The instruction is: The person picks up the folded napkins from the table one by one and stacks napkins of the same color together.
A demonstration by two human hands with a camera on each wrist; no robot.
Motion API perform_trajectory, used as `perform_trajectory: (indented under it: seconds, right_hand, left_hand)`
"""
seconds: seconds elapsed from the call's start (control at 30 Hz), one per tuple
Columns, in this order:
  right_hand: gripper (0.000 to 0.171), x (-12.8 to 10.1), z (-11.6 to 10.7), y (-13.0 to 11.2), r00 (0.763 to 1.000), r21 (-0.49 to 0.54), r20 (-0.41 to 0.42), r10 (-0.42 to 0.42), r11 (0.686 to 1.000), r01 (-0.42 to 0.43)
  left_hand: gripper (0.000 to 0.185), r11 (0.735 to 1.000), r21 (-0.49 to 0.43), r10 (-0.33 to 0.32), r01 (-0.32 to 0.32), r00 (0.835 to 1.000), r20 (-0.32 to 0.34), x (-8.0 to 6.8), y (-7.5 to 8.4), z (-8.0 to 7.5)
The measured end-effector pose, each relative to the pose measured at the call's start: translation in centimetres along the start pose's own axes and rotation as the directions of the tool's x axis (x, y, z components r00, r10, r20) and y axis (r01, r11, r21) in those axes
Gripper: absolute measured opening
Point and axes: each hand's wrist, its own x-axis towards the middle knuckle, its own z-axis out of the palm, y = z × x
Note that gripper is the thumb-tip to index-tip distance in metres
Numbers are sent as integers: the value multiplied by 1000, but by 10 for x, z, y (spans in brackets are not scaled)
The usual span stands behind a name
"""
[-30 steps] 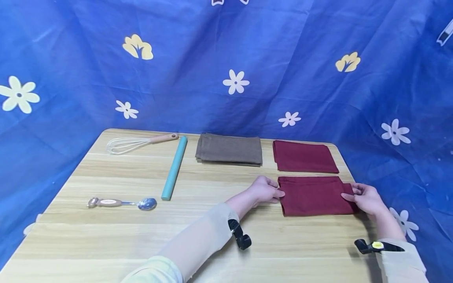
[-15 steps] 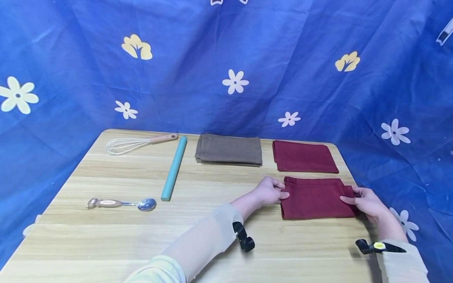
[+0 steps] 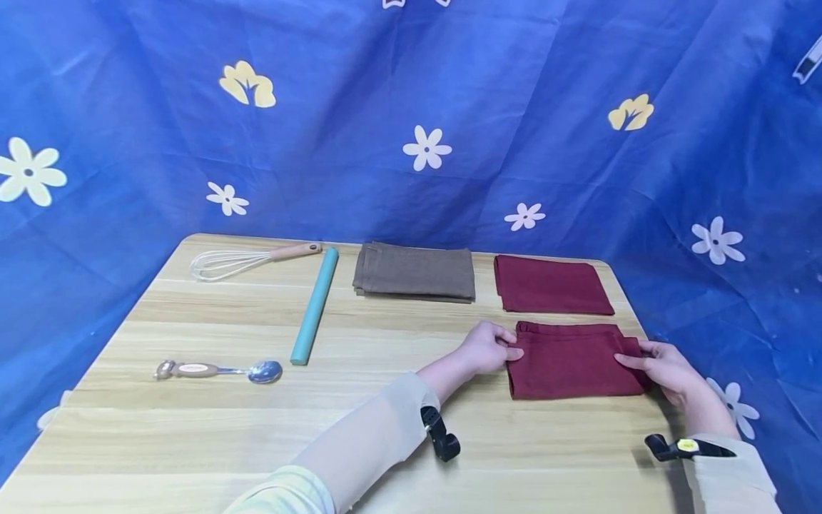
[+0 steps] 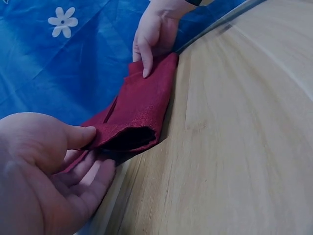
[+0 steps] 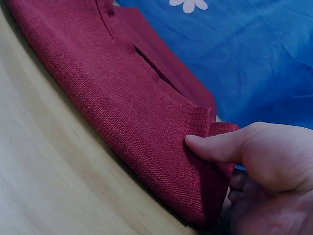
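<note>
— How does the cloth look?
— The folded maroon cloth (image 3: 571, 360) lies at the bench's (image 3: 257, 428) right, its layered edges pinched by my left hand (image 3: 488, 348) and right hand (image 3: 664, 365).
— Anything changed?
— Barely; both pinches hold as before.

- Both arms wear pale cream sleeves (image 3: 379, 435) reaching the wrists.
- A black camera mount (image 3: 439, 434) clips each wrist; the right mount (image 3: 683, 447) bears a yellow mark.
</note>
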Motion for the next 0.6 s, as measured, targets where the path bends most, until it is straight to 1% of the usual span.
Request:
perform_trajectory:
  seconds: [0.07,0.17,0.2,0.3,0.37,0.4,0.5,0.6]
  right_hand:
    - [89,0,0,2,1000,2,-7,17,1000,-17]
    - [81,-1,0,3,1000,42,-23,15,999,-14]
    - [73,-1,-1,3,1000,66,-26,10,998,-8]
    - [39,-3,-4,2,999,145,-36,-10,989,16]
    - [20,-3,-4,0,999,184,-36,-15,983,21]
    - [14,-4,-4,-1,999,190,-34,-20,981,26]
    - [10,-4,-3,-4,999,207,-38,-23,978,30]
    - [7,-3,-3,-9,998,222,-49,-29,974,40]
  left_hand:
    - [20,999,-36,-24,24,1000,2,0,-1,-1]
    - [24,988,-137,-71,73,997,20,0,-1,-3]
    - [25,981,-175,-84,87,996,27,0,-1,-3]
    - [27,962,-250,-104,110,994,35,1,1,-3]
    - [27,958,-264,-105,108,994,26,1,2,-4]
    - [27,956,-272,-106,108,994,22,1,3,-5]
    - [26,958,-271,-99,96,995,4,2,5,-6]
    - [25,965,-248,-93,87,996,-12,3,6,-8]
